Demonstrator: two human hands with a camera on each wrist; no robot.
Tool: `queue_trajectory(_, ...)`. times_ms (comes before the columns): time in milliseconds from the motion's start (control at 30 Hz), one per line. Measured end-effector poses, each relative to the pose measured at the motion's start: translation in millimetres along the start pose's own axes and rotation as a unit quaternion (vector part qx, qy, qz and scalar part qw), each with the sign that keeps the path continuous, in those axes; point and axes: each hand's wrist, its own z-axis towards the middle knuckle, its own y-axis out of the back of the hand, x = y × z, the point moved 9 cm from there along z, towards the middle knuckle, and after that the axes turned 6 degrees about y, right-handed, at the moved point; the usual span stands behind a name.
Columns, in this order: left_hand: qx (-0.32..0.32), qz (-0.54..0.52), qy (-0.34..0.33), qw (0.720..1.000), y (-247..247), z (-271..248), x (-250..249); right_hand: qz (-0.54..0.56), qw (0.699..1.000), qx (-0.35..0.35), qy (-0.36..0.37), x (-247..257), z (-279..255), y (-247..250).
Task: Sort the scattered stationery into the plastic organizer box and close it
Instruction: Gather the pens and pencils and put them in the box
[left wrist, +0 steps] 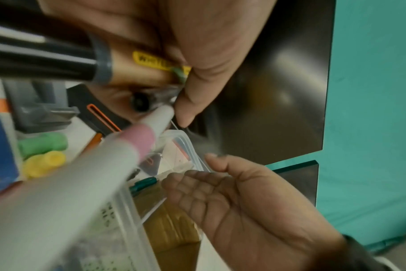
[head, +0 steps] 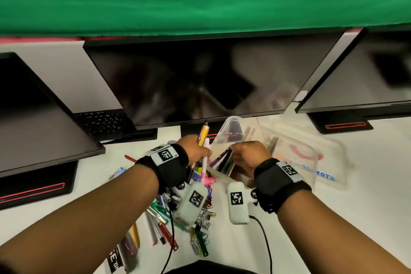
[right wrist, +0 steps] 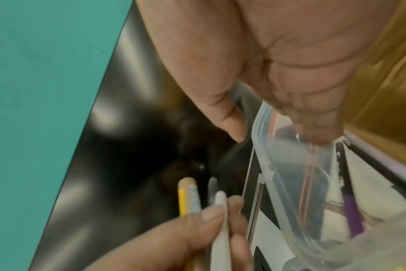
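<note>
My left hand grips a bundle of pens and pencils, among them a yellow pencil and a white pen, just left of the clear plastic organizer box. In the right wrist view the left hand holds the pencil upright. My right hand hovers over the box, palm bare and fingers relaxed, fingertips at the box rim. A purple pen and a green pen lie inside. The clear lid lies to the right.
Loose pens and coloured paper clips are scattered on the white desk under my left wrist. Green and yellow caps lie nearby. Three dark monitors stand close behind the box. A cable trails from my right wrist.
</note>
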Motion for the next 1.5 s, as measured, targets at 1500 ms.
queue_trajectory(1500, 0.079, 0.404, 0.065, 0.909, -14, -19, 212, -0.73, 0.602, 0.262, 0.19, -107, -65, -164)
